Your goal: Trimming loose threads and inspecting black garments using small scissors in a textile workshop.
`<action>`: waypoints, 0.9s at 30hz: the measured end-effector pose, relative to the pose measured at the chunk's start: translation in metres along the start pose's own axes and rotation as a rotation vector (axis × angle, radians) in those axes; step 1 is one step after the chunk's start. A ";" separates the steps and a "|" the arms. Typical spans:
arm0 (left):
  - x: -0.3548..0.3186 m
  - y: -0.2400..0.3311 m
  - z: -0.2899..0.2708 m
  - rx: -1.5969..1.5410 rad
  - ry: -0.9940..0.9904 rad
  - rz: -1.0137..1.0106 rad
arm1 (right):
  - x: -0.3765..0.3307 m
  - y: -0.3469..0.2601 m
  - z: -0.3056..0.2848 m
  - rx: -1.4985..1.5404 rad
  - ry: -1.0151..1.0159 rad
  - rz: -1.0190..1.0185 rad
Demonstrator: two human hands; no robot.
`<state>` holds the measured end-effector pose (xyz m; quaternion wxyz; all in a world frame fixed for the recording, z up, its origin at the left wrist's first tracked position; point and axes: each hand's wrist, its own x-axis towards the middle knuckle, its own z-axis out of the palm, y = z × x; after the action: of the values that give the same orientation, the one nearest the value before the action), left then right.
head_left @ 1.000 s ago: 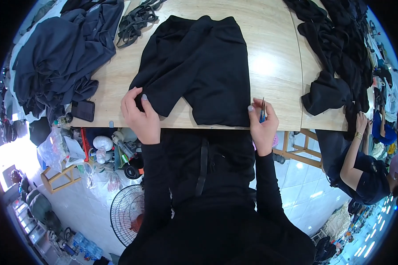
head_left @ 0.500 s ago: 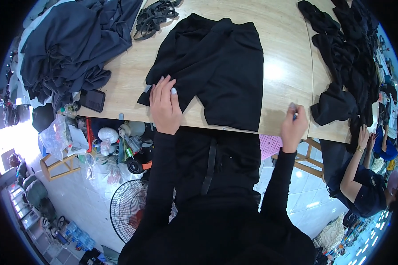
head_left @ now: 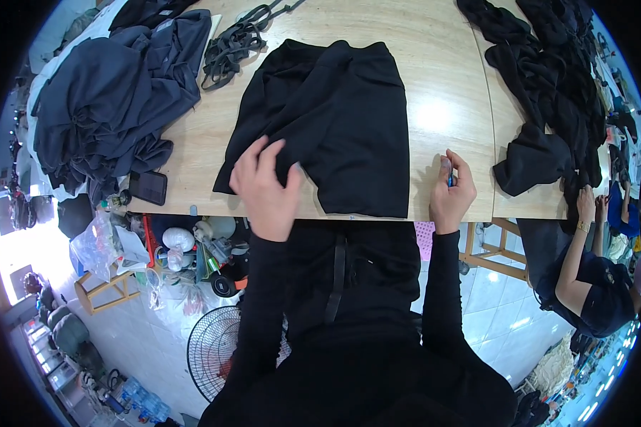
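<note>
A pair of black shorts (head_left: 360, 135) lies flat on the pale wooden table, its waistband away from me and one leg folded at an angle across the left side. My left hand (head_left: 265, 188) is over the lower left leg, near the hem, with fingers spread and slightly bent. It holds nothing; whether the fingertips touch the cloth I cannot tell. To the right of the shorts, by the table's near edge, my right hand (head_left: 452, 196) is closed round a small blue object (head_left: 449, 181). Mostly hidden by the fingers, its kind does not show.
Dark garments (head_left: 107, 107) are heaped at the left, beside a black phone (head_left: 148, 187). Black straps (head_left: 235, 46) lie tangled at the back. More black clothing (head_left: 541, 107) covers the right side, where a co-worker's hand (head_left: 586, 205) touches it. A fan (head_left: 214, 349) stands below.
My left hand has come off the hem and its fingers have spread. A small pale tag beside it no longer shows. My right hand still grips the blue object. The whole view has shifted slightly.
</note>
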<state>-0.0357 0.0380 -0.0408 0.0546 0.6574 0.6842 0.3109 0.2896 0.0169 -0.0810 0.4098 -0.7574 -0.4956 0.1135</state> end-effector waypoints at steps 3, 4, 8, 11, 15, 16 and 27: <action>0.016 0.042 0.016 -0.229 -0.017 0.195 | 0.001 0.007 0.001 0.070 0.016 0.024; 0.023 0.050 0.027 -0.244 -0.002 0.186 | 0.001 0.007 0.003 0.174 0.030 0.061; 0.061 0.049 0.094 -0.118 -0.006 0.033 | 0.002 0.007 0.008 0.273 0.025 0.090; 0.077 0.045 0.102 -0.234 -0.088 0.053 | 0.002 0.002 0.011 0.295 0.050 0.107; 0.088 0.060 0.026 -0.655 -0.104 0.050 | 0.004 0.007 0.003 0.278 0.047 0.095; 0.091 0.043 0.005 -0.743 -0.087 -0.081 | 0.002 0.006 0.000 0.284 0.026 0.090; 0.023 0.003 0.016 -0.420 -0.083 -0.085 | 0.004 0.006 0.006 0.272 0.019 0.104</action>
<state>-0.0289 0.0652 -0.0441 0.2316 0.6142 0.6287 0.4169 0.2925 0.0223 -0.0885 0.5070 -0.7206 -0.4317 0.1934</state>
